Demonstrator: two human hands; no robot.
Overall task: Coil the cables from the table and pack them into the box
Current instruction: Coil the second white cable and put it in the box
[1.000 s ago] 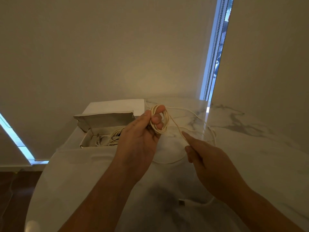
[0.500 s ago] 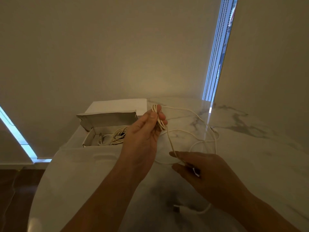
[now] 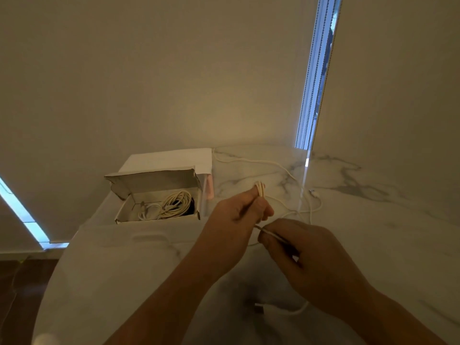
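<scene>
My left hand (image 3: 239, 215) is raised over the marble desk (image 3: 373, 232) with its fingers curled around a small coil of cream cable (image 3: 260, 189); the loops stick up above my fingertips, wrapped around them. My right hand (image 3: 306, 250) sits just beside it, lower and nearer to me, thumb and forefinger pinched on the loose run of the same cable where it leaves the coil. The two hands are almost touching at that point.

The rest of the cable lies slack on the desk beyond my hands: it trails in loose curves toward the far edge, close to the box lid, and loops back on the right, where a small connector end (image 3: 314, 192) rests on the marble. Below my right wrist another stretch of white cable (image 3: 296, 311) lies on the desk, ending in a plug (image 3: 258, 307) near the bottom of the view; I cannot tell whether it belongs to the same cable.

The cardboard box (image 3: 159, 216) stands to the left of my hands, its lid flap tilted up and back. Inside it lies a coiled cream cable (image 3: 178, 202) on the right side, with a white cable (image 3: 149, 212) bundled next to it on the left. Something dark shows under the cream coil, too dim to make out.
</scene>
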